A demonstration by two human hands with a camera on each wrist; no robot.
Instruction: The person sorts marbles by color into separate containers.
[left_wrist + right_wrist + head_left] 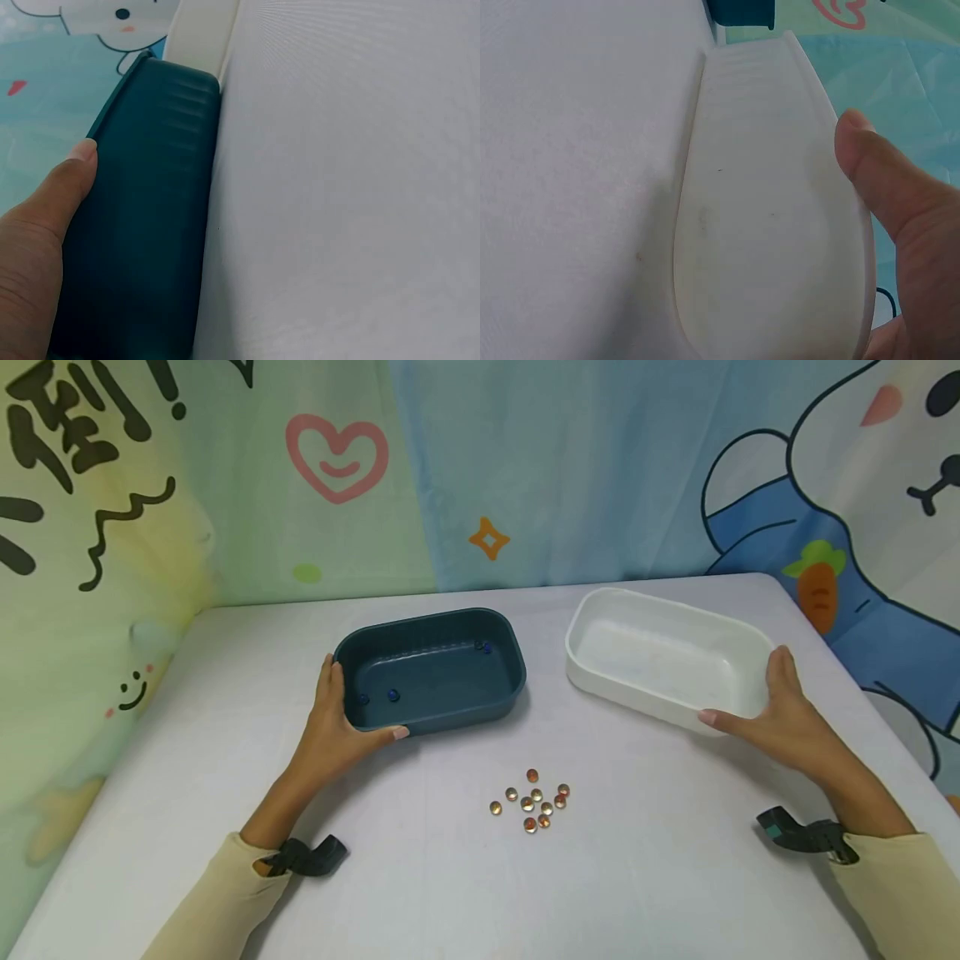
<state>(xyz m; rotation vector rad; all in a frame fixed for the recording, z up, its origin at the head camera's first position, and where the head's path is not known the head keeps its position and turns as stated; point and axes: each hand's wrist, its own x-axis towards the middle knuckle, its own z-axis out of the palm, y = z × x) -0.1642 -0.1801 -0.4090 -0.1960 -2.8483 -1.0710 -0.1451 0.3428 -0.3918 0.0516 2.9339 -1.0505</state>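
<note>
My left hand (337,735) holds the dark teal tray (442,672) at its near left corner, thumb along the front rim and fingers against the left end. Several small dark blue glass beads (393,695) lie inside that tray. My right hand (787,727) holds the white tray (622,689) at its near right corner, with the thumb (859,146) on the front rim in the right wrist view. Inside the white tray no beads show. Between the hands, nearer the front, several amber glass beads (527,804) lie in a loose cluster on the table.
A white cloth covers the table (420,877). Behind it hangs a printed cartoon curtain (570,468), which also runs along the left side. The two trays stand apart with a narrow gap between them. Each wrist wears a black camera mount (311,857).
</note>
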